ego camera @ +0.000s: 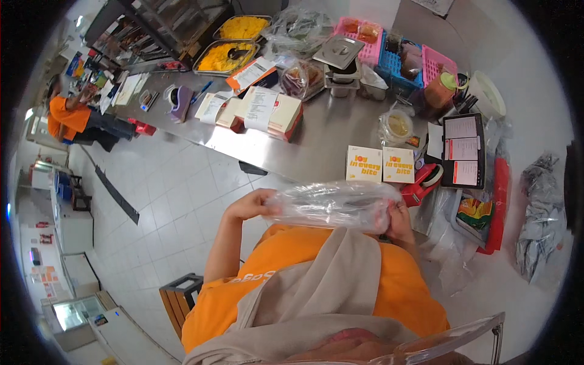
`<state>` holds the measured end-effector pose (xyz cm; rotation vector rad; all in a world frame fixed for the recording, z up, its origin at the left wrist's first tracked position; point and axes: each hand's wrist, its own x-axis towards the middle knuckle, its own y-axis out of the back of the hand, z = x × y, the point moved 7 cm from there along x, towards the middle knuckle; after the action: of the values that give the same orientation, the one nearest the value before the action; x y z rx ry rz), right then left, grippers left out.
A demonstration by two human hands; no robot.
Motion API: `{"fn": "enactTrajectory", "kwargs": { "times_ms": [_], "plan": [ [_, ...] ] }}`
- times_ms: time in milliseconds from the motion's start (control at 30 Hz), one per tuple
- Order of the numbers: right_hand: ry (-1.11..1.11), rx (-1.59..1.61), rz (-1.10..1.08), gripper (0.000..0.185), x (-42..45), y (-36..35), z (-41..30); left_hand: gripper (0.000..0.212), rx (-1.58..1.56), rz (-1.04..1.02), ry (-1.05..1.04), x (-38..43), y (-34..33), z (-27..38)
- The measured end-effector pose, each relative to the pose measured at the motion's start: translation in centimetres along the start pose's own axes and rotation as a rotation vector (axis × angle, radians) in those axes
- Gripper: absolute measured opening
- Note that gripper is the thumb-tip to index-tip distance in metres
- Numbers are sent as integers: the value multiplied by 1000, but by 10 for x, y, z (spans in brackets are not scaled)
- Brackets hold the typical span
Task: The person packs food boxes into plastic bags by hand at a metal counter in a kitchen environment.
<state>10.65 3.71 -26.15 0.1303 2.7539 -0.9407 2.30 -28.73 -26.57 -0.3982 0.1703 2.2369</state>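
Note:
A clear plastic bag (326, 207) stretches sideways between my two hands, in front of my chest. My left hand (253, 204) pinches its left end, and the fingertips show blurred through the film. The right end is gripped by my right hand (399, 222), whose fingers are partly hidden behind the plastic. Just beyond the bag, two small white cartons (363, 164) with printed lettering sit side by side on the steel counter (315, 150). A red tape dispenser (417, 186) stands close to my right hand.
Receipt-wrapped food boxes (273, 114) are on the counter, with a purple tape dispenser (181, 104) to their left. Trays of yellow rice (226, 57), steel pans (342, 75) and plastic baskets (401, 57) line the back. A tablet (463, 150) stands right. Another person (73, 114) is far left.

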Motion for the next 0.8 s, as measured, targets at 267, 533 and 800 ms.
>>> {"fn": "enactTrajectory", "kwargs": {
  "times_ms": [267, 533, 800],
  "plan": [
    [-262, -462, 168, 28, 44, -20, 38, 26, -841, 142, -219, 31, 48, -13],
    [399, -1882, -147, 96, 112, -64, -6, 22, -883, 662, 50, -15, 154, -104],
    [14, -2037, -295, 109, 154, -44, 9, 46, -738, 544, 117, 12, 136, -122]
  ]
}}
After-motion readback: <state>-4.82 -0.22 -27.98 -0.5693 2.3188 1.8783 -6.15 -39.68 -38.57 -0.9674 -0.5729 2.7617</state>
